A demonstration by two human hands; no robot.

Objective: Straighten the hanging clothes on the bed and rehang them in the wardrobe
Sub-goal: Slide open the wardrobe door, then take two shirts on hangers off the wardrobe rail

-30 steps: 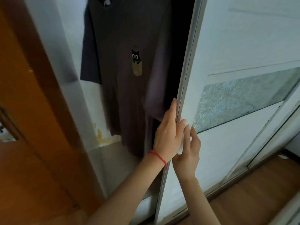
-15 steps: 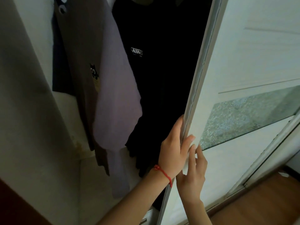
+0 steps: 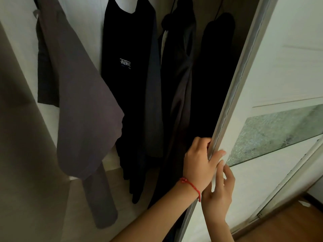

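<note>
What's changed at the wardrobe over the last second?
The sliding door has moved right, widening the opening: beyond the grey T-shirt, a black T-shirt and more dark garments now show. The left hand went from lying flat along the door edge to curling its fingers around it. The right hand stays on the door face just below.
</note>
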